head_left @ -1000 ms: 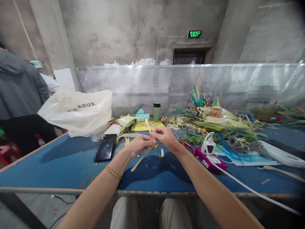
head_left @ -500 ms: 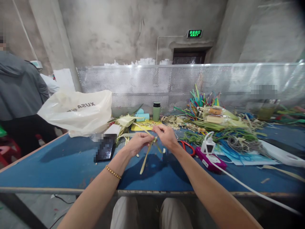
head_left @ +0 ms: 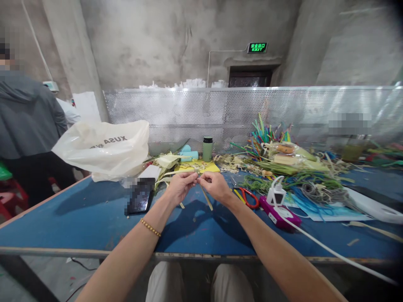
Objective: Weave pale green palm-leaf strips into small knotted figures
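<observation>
My left hand (head_left: 181, 187) and my right hand (head_left: 216, 186) meet above the middle of the blue table (head_left: 103, 228). Both pinch narrow, pale yellow-green leaf strips between thumb and fingers. One leaf strip (head_left: 207, 199) hangs down between the hands with a free end. Another pale end sticks out leftward over the left hand's knuckles. Where the strips meet, the fingertips hide them. Beside my right wrist lie red-handled scissors (head_left: 252, 199), with a yellow strip near them.
A phone (head_left: 141, 196) and white plastic bag (head_left: 105, 144) are left. Behind stands a green bottle (head_left: 207, 150) by a yellow sheet (head_left: 208, 166). Right are a purple power bank (head_left: 280, 213) with a white cable and heaps of green cords (head_left: 261, 183). A person (head_left: 28, 113) stands far left.
The hands have come closer together, fingertips now meeting. The strips that crossed and dangled below have shifted; one now hangs between the hands and another points left.
</observation>
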`<state>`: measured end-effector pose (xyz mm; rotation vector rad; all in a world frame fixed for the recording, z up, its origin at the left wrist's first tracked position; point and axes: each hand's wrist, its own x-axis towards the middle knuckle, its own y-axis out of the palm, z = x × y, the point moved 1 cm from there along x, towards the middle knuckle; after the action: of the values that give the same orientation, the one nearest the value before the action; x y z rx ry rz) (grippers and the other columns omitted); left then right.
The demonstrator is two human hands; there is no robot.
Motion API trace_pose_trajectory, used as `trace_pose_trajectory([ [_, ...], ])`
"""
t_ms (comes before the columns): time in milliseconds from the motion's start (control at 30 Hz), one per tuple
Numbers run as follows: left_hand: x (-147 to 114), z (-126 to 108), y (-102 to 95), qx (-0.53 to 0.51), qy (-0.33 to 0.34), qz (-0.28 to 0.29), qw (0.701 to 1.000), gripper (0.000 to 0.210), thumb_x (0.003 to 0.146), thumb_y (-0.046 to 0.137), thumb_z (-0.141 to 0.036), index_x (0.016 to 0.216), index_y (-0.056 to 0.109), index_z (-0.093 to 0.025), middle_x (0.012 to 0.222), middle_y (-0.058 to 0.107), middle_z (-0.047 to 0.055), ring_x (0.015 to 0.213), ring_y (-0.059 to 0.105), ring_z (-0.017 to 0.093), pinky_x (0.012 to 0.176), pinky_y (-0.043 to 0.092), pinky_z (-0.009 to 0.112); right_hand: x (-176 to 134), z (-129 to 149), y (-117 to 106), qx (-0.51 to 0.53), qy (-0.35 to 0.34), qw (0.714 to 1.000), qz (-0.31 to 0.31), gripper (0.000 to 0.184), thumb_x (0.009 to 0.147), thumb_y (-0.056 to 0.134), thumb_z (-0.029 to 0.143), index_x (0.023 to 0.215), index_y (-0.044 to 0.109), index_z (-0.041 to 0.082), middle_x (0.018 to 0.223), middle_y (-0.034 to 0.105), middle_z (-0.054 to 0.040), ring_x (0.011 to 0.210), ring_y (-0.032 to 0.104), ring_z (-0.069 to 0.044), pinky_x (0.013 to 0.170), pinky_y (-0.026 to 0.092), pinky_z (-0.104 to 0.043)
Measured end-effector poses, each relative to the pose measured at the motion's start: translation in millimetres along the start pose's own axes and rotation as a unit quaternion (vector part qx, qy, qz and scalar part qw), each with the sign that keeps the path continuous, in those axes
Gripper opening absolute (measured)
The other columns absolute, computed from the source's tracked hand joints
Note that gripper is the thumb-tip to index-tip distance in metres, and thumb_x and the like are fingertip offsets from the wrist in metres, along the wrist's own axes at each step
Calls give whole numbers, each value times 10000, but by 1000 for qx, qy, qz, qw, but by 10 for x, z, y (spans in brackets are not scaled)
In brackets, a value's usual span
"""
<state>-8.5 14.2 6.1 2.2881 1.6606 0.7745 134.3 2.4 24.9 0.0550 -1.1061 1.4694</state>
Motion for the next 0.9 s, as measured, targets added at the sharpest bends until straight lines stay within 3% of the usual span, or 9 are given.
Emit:
trace_pose_trajectory([
  [567, 4, -32, -19, 13, 27, -80, 996, 236, 511, 830, -218, 639, 684, -84, 537, 590, 8, 516, 502, 70, 552, 413, 224, -5, 5, 33, -1, -31, 999, 16, 212, 772, 555, 249, 582, 539, 157, 547, 520, 23, 524, 424, -93, 527, 315, -219],
  [733, 10, -59, -29, -8, 28, -77, 997, 228, 513, 831, -209, 629, 680, -82, 545, 592, 8, 524, 506, 68, 543, 413, 211, -20, 60, 16, 14, -31, 999, 20, 249, 796, 545, 279, 577, 537, 160, 546, 517, 21, 526, 429, -98, 524, 321, -223],
  [800, 16, -59, -39, -22, 18, -67, 997, 228, 520, 830, -202, 652, 686, -85, 571, 606, 11, 530, 510, 66, 544, 413, 207, -12, 71, -22, 19, -30, 999, 6, 290, 820, 529, 319, 577, 546, 160, 557, 527, 12, 537, 438, -104, 529, 331, -227],
  [900, 17, -51, -47, -43, -10, -46, 998, 221, 547, 819, -191, 704, 697, -94, 612, 622, 12, 518, 500, 58, 522, 391, 204, 19, 51, -100, 21, -28, 997, -69, 272, 838, 513, 352, 684, 617, 154, 691, 612, -28, 641, 511, -132, 598, 381, -234],
])
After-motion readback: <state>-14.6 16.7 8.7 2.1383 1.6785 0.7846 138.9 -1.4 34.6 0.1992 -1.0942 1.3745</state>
